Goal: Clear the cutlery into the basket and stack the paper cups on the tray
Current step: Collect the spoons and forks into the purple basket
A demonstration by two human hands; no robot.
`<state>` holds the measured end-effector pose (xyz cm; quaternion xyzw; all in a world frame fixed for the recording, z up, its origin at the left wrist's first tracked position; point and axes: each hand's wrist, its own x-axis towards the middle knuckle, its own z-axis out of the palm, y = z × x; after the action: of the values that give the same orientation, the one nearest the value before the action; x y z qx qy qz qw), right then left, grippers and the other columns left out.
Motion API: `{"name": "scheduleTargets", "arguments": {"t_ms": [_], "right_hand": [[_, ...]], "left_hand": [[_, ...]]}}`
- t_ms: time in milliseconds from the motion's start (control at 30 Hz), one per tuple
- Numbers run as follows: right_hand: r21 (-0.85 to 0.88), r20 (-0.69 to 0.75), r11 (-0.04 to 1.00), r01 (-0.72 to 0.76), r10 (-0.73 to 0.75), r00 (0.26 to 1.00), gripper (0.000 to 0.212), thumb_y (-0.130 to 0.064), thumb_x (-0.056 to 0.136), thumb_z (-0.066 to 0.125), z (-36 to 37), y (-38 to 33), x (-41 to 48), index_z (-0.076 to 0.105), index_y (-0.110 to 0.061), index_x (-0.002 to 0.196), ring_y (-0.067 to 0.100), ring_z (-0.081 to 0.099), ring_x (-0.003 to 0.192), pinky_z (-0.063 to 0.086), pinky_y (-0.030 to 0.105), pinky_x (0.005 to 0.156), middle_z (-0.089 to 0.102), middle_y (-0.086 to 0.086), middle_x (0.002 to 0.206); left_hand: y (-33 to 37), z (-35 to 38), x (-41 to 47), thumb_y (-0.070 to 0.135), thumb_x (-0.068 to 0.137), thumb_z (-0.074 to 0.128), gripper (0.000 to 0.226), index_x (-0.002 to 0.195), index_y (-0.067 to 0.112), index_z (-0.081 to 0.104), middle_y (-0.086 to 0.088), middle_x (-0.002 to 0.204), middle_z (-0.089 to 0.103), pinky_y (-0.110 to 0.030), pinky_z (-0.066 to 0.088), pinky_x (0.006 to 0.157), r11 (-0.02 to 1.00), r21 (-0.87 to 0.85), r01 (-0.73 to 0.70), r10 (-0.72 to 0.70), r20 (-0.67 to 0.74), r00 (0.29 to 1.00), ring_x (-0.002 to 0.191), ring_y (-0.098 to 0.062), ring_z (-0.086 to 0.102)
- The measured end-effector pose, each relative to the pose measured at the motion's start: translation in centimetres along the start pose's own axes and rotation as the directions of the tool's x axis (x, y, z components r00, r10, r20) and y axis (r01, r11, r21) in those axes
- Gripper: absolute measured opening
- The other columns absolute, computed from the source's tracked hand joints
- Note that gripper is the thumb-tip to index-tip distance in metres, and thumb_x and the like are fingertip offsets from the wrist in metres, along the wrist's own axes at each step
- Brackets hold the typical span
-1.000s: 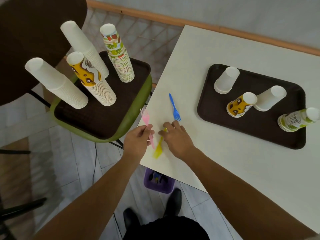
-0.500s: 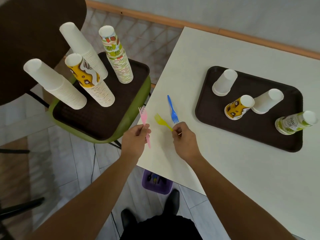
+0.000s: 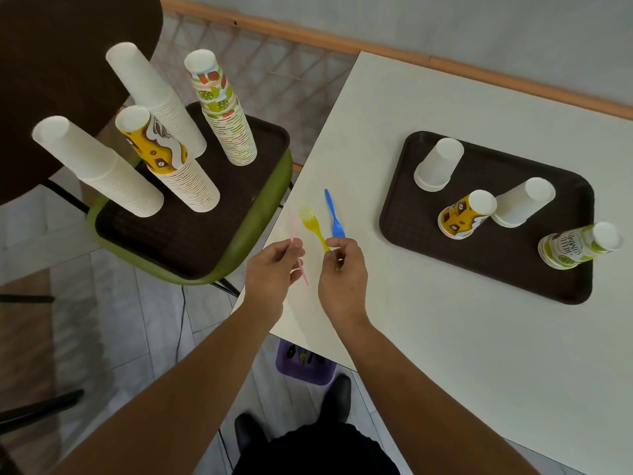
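On the white bench (image 3: 445,354), the dark brown plastic tray (image 3: 486,272) toward the far right edge already carried four short upturned stacks of paper cups: two plain white (image 3: 438,164) (image 3: 520,202), one yellow-and-brown patterned (image 3: 462,216) and one lime-printed (image 3: 575,245). No loose cup showed on the bench, so that half of the job looked finished. The small purple plastic basket (image 3: 301,371) stood on the floor below the bench's near-left corner, a few dark items inside it, too small to make out. The cutlery was not yet cleared. Above that corner the left hand (image 3: 274,269) pinched a pink plastic fork (image 3: 302,270) in curled fingers, and the right hand (image 3: 342,272) pinched a yellow plastic fork (image 3: 310,222) by its handle, tines pointing away. A blue plastic fork (image 3: 334,214) lay on the bench beside the left edge, apparently just beyond the right knuckles. A second before, the yellow fork had lain flat under the right hand; it was now lifted and turned upright, the pink fork had swung up in a blur, and the blue fork had not moved.
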<state>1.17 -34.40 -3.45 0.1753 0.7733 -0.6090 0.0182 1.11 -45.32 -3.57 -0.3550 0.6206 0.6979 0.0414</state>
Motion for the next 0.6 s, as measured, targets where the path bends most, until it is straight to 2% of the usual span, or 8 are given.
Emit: {"name": "scheduleTargets", "arguments": {"t_ms": [100,233,333,433,600], "right_hand": [[0.013,-0.005,0.999,-0.036,0.036,0.999,0.022,-0.007,0.101,0.051,-0.1,0.3,0.3,0.057,-0.026,0.108,0.011,0.058,0.09,0.053,0.022,0.08,0.06,-0.006,0.11],[0.069,0.089,0.997,0.036,-0.042,0.995,0.02,-0.006,0.102,0.051,-0.1,-0.3,0.0,0.06,-0.023,0.108,0.004,0.054,0.08,0.048,0.013,0.073,0.06,-0.006,0.098],[0.102,0.138,0.995,-0.001,-0.013,0.99,0.017,-0.008,0.103,0.051,0.1,-0.8,-0.1,0.059,-0.022,0.109,-0.006,0.054,0.077,0.046,0.008,0.069,0.058,-0.01,0.088],[0.102,0.153,0.995,-0.009,-0.007,0.988,0.015,-0.011,0.102,0.053,0.3,-0.8,0.0,0.059,-0.024,0.107,-0.005,0.056,0.079,0.047,0.009,0.068,0.06,-0.013,0.089],[0.074,0.179,0.997,0.006,-0.019,0.984,0.013,-0.012,0.102,0.053,0.5,-0.3,-0.1,0.063,-0.02,0.106,-0.002,0.058,0.084,0.047,0.009,0.071,0.064,-0.016,0.096]], "left_hand": [[0.0,-0.1,0.1,0.03,0.092,0.074,0.01,0.09,0.02,0.076,0.008,0.081,0.076,-0.028,0.058,0.076,1.0,0.011,0.011,-0.011,-0.013,1.0,0.079,-0.01,0.07],[0.2,0.2,0.1,0.03,0.089,0.077,0.02,0.101,0.014,0.077,0.004,0.084,0.075,-0.028,0.058,0.076,0.999,-0.008,0.036,-0.036,0.05,0.998,0.082,-0.013,0.07],[0.3,0.5,-0.2,0.028,0.089,0.077,0.025,0.109,0.013,0.077,-0.005,0.096,0.078,-0.034,0.061,0.085,0.997,-0.074,0.034,-0.025,0.118,0.993,0.087,-0.017,0.073],[0.4,0.6,-0.3,0.022,0.091,0.074,0.026,0.115,0.012,0.075,-0.009,0.106,0.078,-0.033,0.06,0.086,0.989,-0.145,0.04,-0.018,0.152,0.988,0.097,-0.021,0.075],[0.5,0.6,0.0,0.02,0.094,0.07,0.027,0.119,0.011,0.073,-0.008,0.108,0.078,-0.034,0.06,0.089,0.994,-0.104,0.045,-0.026,0.174,0.984,0.1,-0.02,0.076]]}}
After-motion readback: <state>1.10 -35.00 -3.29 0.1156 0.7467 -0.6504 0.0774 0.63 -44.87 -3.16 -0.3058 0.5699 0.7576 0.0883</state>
